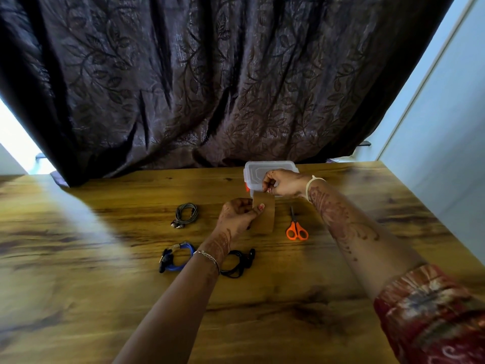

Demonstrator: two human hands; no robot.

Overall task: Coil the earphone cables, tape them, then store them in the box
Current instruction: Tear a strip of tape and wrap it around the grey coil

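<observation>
Item: wide brown tape strip [266,219], held upright above the middle of the glossy wooden table [78,258], stretched between both hands.
Left hand [237,216]: thumb and fingers curled, pinching the strip's left edge partway down.
Right hand [283,183]: fingers curled, gripping the strip's upper end together with a small red-and-white object, too hidden to identify.
Item: grey coiled earphone cable [185,215], flat on the table, left of the left hand and apart from it.
Item: blue coiled earphone cable [177,257], nearer, just left of the left wrist.
Item: black coiled earphone cable [237,264], just right of that wrist, partly hidden under it. Whether any coil was taped could not be told.
Item: orange-handled scissors [296,227], flat on the table right of the strip, blades pointing far.
Item: clear plastic box [258,170], lid on, orange latch on its left side, at the table's far edge behind the right hand.
Backdrop: dark leaf-patterned curtain [210,88], hanging beyond the table.
</observation>
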